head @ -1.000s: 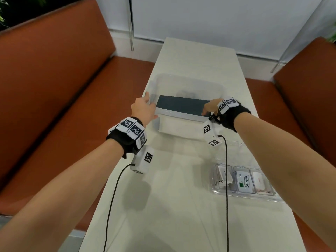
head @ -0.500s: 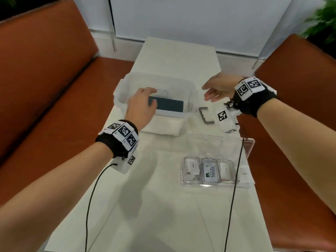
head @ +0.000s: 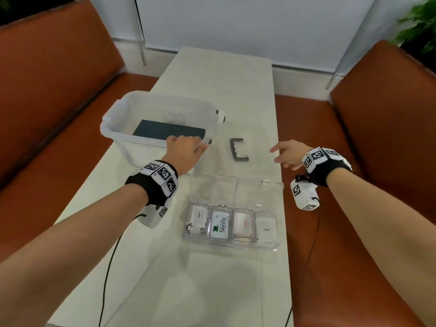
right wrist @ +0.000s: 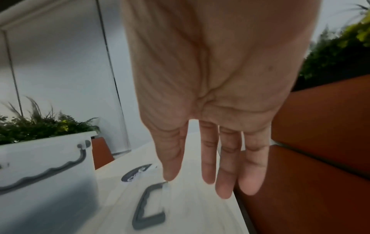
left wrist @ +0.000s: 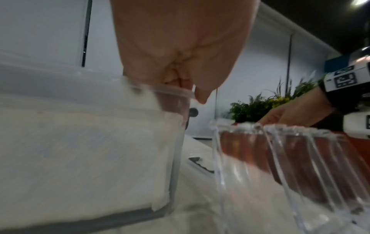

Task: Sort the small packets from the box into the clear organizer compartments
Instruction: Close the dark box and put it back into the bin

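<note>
The left hand (head: 182, 149) grips the near rim of the clear box (head: 122, 128) on the counter (head: 212, 279). The right hand (head: 286, 154) hovers with fingers straight and spread (holding nothing), while the packets (head: 220, 224) lie in the organizer (head: 269, 246) compartments nearer the person.

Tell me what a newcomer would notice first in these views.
Probably the left hand gripping the near rim of the translucent plastic storage box, which holds a flat dark rectangular item. Next, the clear four-compartment organizer at the near right of the white table, a packet in each compartment, its lid open. Between them lies a loose grey U-shaped handle, with the open right hand hovering beside it.
</note>
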`<state>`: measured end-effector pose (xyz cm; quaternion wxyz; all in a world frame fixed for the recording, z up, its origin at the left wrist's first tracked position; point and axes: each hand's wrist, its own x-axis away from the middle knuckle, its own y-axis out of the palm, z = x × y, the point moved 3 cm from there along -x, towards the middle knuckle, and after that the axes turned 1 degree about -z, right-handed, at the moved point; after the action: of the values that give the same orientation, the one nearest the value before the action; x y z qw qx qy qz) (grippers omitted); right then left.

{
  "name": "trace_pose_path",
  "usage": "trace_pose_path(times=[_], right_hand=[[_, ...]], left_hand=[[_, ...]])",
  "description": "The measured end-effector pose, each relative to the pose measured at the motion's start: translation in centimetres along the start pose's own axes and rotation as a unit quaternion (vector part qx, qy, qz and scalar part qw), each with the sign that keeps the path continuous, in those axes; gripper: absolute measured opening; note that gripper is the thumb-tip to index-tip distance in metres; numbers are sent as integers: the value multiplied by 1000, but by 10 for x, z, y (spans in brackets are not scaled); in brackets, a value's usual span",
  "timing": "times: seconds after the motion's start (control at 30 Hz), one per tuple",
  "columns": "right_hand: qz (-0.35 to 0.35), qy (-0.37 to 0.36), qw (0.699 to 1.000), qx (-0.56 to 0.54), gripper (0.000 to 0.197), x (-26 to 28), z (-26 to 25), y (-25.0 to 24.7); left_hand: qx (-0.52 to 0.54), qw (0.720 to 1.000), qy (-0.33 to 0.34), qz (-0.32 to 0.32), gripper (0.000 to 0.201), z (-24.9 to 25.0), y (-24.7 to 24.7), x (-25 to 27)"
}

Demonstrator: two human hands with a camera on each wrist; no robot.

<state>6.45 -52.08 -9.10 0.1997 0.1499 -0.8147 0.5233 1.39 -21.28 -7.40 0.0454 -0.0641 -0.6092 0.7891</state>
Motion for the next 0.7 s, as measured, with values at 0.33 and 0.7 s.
trace_pose_path(times=[0.33,0.7], right_hand=[[-85,-76,984,139,58,-20,23,58],[93,108,990,-21,38,-17,32,68]], left_hand=[[28,999,-8,43,29,0,10,-1],[10,999,-5,39,39,0,10,3]])
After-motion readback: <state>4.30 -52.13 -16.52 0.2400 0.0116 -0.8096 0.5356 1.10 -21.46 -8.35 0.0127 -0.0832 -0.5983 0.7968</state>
